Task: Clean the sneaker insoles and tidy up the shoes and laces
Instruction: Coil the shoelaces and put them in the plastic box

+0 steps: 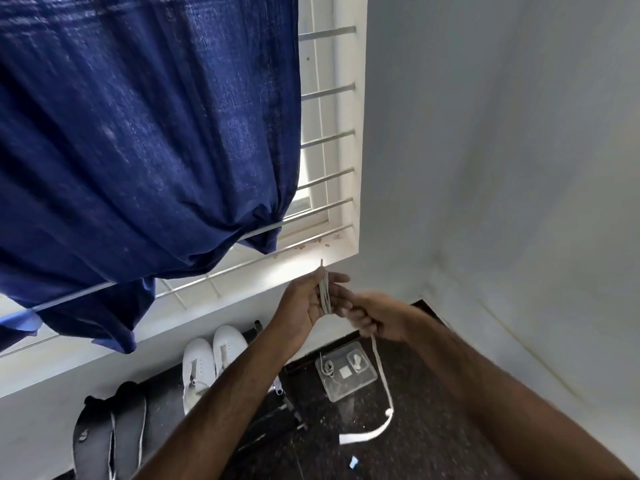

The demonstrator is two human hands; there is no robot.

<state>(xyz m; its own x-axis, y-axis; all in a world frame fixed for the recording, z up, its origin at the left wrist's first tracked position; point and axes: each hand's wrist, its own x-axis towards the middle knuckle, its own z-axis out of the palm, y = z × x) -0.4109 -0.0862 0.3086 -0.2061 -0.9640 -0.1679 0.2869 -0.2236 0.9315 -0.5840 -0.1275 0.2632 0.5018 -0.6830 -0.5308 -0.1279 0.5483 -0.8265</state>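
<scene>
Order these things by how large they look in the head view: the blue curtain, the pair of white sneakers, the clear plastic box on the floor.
1. Blue curtain, by far the largest; it also hangs nearer the camera.
2. Pair of white sneakers.
3. Clear plastic box, smallest in view, partly behind the white lace.

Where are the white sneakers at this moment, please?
In the head view, the white sneakers stand side by side on the dark floor below the window sill, lower left, right of the dark insoles.
</scene>
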